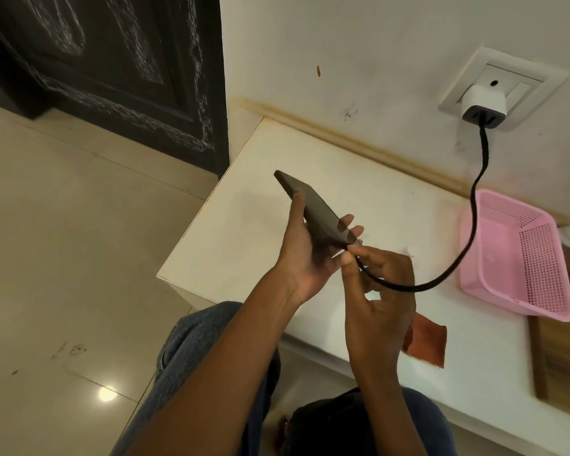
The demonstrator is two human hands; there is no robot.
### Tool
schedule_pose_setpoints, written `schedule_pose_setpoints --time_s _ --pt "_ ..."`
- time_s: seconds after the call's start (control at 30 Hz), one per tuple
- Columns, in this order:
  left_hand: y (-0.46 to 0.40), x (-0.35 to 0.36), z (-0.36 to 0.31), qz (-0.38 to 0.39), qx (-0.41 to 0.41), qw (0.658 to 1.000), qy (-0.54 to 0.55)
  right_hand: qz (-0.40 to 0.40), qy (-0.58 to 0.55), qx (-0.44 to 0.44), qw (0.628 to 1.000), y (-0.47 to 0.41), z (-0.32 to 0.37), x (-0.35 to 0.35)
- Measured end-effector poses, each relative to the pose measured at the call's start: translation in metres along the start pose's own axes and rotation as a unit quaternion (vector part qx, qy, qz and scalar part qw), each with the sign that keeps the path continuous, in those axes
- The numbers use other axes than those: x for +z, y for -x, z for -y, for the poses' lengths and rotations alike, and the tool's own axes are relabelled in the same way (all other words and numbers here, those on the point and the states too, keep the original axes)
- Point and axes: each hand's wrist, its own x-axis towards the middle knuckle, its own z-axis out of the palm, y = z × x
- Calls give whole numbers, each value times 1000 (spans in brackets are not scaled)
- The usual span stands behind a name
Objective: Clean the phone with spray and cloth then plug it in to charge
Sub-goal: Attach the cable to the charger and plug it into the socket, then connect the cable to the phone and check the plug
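A dark phone (pixel 313 205) is held tilted above the white table (pixel 237 232), gripped from below by my left hand (pixel 305 255). My right hand (pixel 379 291) pinches the end of a black charging cable (pixel 474 205) right at the phone's lower edge; whether the plug is seated in the port is hidden by my fingers. The cable runs up to a white charger (pixel 482 102) in the wall socket (pixel 504 83). An orange-brown cloth (pixel 430 343) lies on the table under my right wrist. No spray bottle is in view.
A pink perforated basket (pixel 520 258) stands at the table's right, beside a wooden board (pixel 560 340). A dark door (pixel 112 70) is at the upper left, tiled floor (pixel 63 241) to the left. My knees in blue jeans (pixel 191 357) are below the table edge.
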Motion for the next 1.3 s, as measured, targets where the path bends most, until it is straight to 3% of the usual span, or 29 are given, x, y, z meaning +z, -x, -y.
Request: schedule_pose_setpoints --time_s 0.1,0.2,0.3,0.5,0.8,0.93,1.3 --pt "0 0 -2 38 18 999 29 -16 -66 79 995 1 2 1" --pt "1 -3 -3 66 27 996 62 22 -66 111 991 5 0 2" --pt "0 -5 -3 90 39 992 75 59 -59 101 991 12 3 6" --pt "-2 -4 -3 94 43 989 105 68 9 27 997 15 4 12" --pt "3 -1 1 100 42 990 86 78 42 -4 996 14 -1 12" --pt "3 -1 2 77 67 994 51 96 24 50 994 14 -5 12" --pt "2 -2 3 59 74 995 37 164 25 72 984 9 0 -5"
